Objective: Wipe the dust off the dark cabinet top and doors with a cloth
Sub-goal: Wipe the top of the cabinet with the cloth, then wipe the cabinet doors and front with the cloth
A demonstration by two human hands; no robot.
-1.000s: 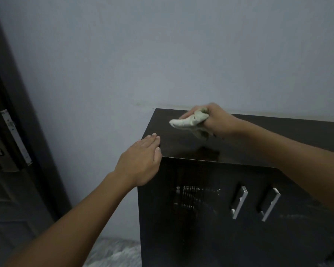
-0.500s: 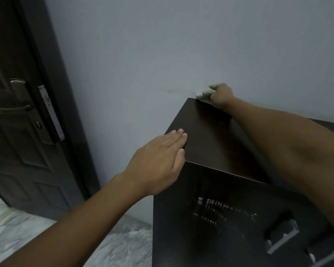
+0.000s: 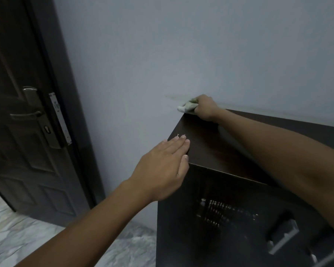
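Looking down, we can't make out much of the cabinet (image 3: 210, 143) front: the door (image 3: 229, 218) is dark w/ only a patchy glare, and the metal handle (image 3: 283, 237) at lower right is blurred and partly cut off by our right forearm. Our right hand (image 3: 205, 108) sits at the top's back-left corner against the wall (image 3: 181, 45), fingers curled round the cloth (image 3: 187, 106); a pale wad pokes out left of the knuckles, the rest hidden in the fist. Our left hand (image 3: 162, 166) lies flat, fingers straight and together, tips on the top's left edge near the front corner. Dark room door (image 3: 23, 132) at left.
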